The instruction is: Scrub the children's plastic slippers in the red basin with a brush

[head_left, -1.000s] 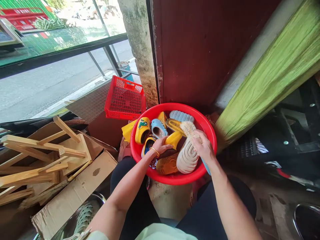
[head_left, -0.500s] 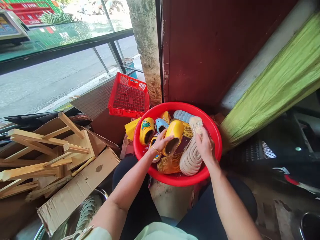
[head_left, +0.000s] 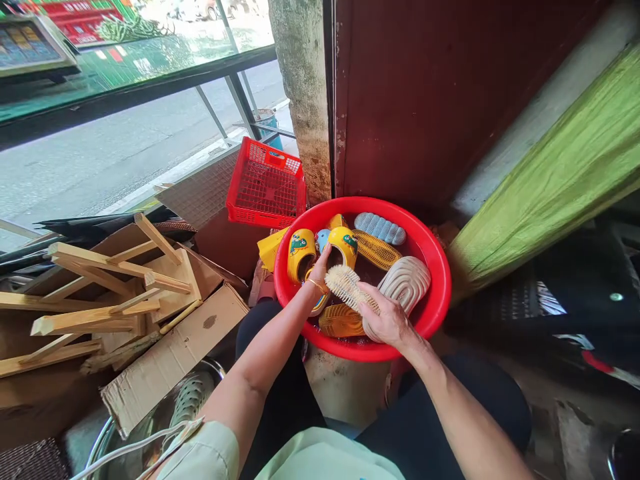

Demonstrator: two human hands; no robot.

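My left hand is closed on a yellow slipper with a green dinosaur picture, its opening turned toward me. My right hand grips a scrubbing brush, bristles pointing up and left, close to the slipper's opening. Both hands are over a red basin. In it lie another yellow dinosaur slipper, a pale sole, a light blue sole, and yellow-brown soles, one partly behind the brush. Dark water shows between them.
A red plastic crate stands behind the basin, left of the maroon door. Wooden stools and a cardboard piece lie to the left. A green cloth hangs at the right.
The brush in my right hand has moved left and down toward the yellow slipper. The slipper has turned so its dinosaur picture shows. The pale sole appears shifted to the right.
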